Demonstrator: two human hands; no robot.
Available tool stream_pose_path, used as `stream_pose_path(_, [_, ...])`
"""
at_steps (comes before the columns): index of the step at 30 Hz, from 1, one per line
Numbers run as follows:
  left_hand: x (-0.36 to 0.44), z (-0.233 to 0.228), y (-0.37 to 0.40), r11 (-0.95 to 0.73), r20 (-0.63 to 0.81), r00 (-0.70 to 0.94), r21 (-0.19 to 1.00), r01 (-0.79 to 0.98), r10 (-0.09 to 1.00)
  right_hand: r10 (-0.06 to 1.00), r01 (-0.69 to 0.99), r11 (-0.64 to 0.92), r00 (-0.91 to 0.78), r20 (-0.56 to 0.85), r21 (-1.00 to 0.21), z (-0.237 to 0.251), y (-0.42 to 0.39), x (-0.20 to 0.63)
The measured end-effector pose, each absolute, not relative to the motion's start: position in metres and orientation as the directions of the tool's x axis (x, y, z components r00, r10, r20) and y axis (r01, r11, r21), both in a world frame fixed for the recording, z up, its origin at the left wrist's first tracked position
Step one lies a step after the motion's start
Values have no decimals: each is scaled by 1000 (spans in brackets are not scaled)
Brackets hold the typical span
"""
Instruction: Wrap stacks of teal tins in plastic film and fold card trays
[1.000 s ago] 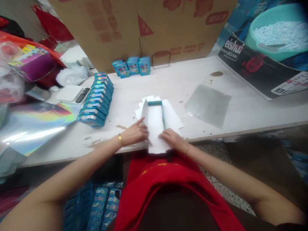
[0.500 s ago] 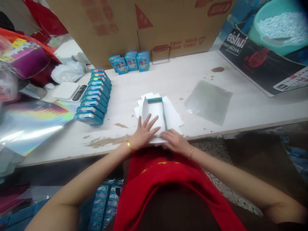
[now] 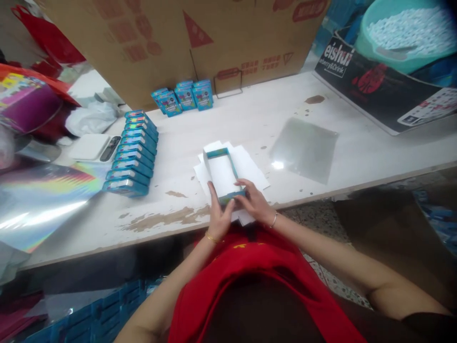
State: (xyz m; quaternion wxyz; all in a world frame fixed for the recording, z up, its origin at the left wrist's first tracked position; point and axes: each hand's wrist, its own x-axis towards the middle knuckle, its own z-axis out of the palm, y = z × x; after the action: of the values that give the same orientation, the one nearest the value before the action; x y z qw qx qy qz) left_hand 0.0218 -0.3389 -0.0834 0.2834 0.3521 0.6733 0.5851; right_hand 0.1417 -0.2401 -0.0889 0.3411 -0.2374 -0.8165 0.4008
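A shallow cardboard tray [image 3: 217,153] with blue-green walls and a white inside lies near the table's front edge. White card sheets [image 3: 253,166] are fanned out beneath it. My left hand [image 3: 220,214] grips the near left corner, its thumb on the near wall and a finger along the left side. Across from it, my right hand [image 3: 256,202] pinches the near right corner, with the fingers bent over the wall. The near wall stands up between both hands. Part of the near right corner is hidden by my right fingers.
A row of blue boxes [image 3: 132,162] stands to the left, beside a white scale [image 3: 89,146]. More small blue boxes [image 3: 185,97] stand before a large carton [image 3: 171,57]. A clear plastic sheet [image 3: 305,147] lies to the right. A turquoise basin [image 3: 371,43] holds white pieces.
The tray's near wall now stands upright. My left hand has gone from lying spread over the tray to gripping its near left corner; my right fingers have closed on the right corner.
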Motion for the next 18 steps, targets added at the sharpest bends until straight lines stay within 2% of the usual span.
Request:
stream_pose_path(3, [29, -81, -334, 107, 80, -602, 958, 268, 794, 638, 115, 625, -645, 421, -772, -93, -238, 140])
stream_pose_path(10, [29, -87, -330, 149, 24, -702, 972, 184, 712, 386, 87, 835, -796, 466, -543, -110, -235, 153])
stream_pose_path(14, [26, -85, -333, 166, 34, -678, 960, 228, 734, 370, 141, 888, -786, 496, -438, -114, -238, 150])
stream_pose_path(18, [20, -86, -338, 142, 41, -638, 962, 234, 769, 393, 172, 870, -806, 441, -461, -111, -241, 147])
